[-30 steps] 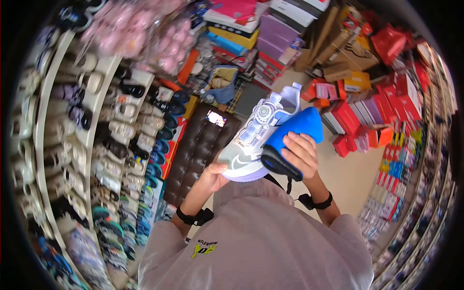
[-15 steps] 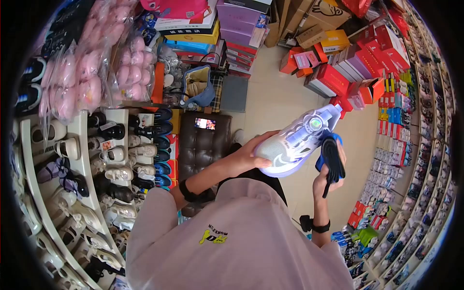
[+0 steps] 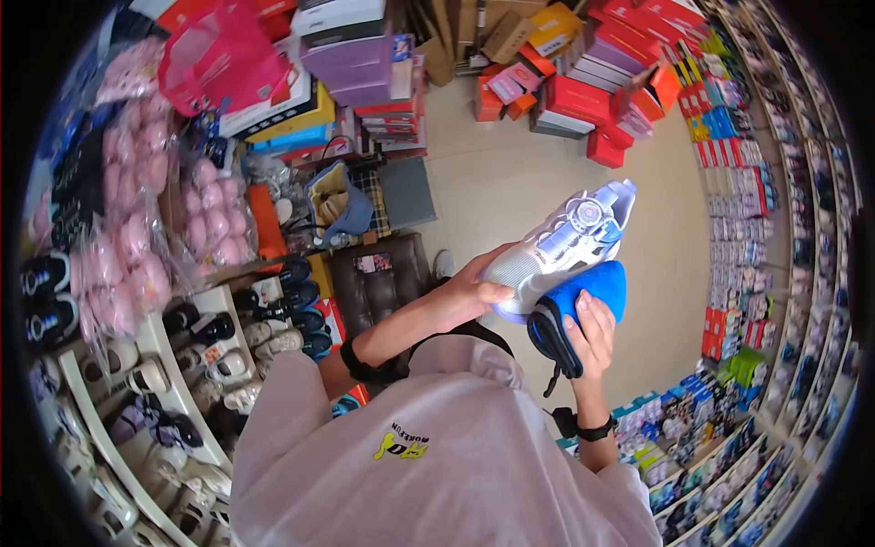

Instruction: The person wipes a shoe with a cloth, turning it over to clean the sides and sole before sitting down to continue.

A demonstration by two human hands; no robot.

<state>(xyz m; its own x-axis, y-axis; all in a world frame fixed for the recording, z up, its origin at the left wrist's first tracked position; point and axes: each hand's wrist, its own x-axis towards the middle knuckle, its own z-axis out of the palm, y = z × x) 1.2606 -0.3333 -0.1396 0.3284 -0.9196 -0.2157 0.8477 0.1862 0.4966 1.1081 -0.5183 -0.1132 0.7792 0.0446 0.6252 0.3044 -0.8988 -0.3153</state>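
Note:
A white and lavender sneaker [image 3: 556,251] with a round dial on its upper is held in front of me, heel pointing up and to the right. My left hand [image 3: 474,287] is closed on its toe end, thumb over the toe. In my right hand [image 3: 594,335] is a soft blue pad with a black band [image 3: 588,296], gripped from the right with the fingers across it. The pad lies over the sneaker's lower right side in this view and hides part of the sole. A thin black loop dangles from the band.
Shelves of shoes [image 3: 205,346] stand at my left, with bagged pink slippers [image 3: 132,246] above. A brown tufted seat [image 3: 378,273] is ahead left. Shoe boxes [image 3: 579,100] are piled on the tiled floor [image 3: 492,164] ahead. Long stocked racks [image 3: 793,273] curve along the right.
My right hand has turned and moved left and slightly down, bringing the blue pad over the sneaker's side. The sneaker stays in my left hand. The view has shifted to the right.

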